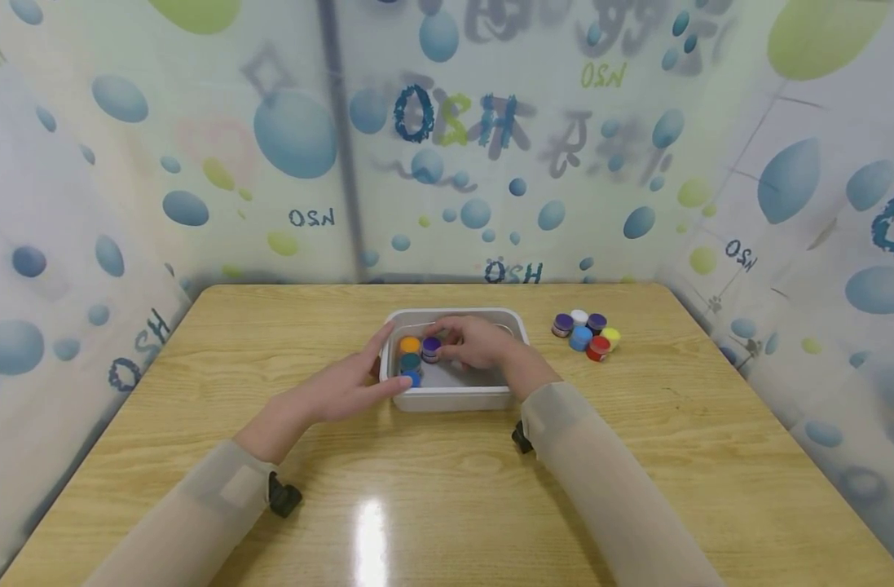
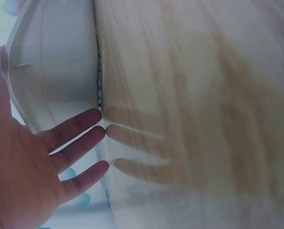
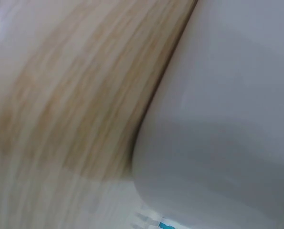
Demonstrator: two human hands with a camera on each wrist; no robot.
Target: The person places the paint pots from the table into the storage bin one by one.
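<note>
My right hand reaches into a white plastic bin and pinches a small paint jar with a purple lid between thumb and fingers. Left of it, inside the bin, stand an orange-lidded jar, a teal-lidded jar and a blue-lidded jar. My left hand lies at the bin's left end with straight fingers, the thumb over the front rim beside the blue lid. In the left wrist view its fingertips reach down by the bin's outer wall. The right wrist view has only the bin's outside, not the fingers.
To the right of the bin, a cluster of several jars stands on the wooden table, among them a red-lidded jar, a yellow-lidded jar and a white-lidded jar. A patterned curtain hangs around the table's back and sides.
</note>
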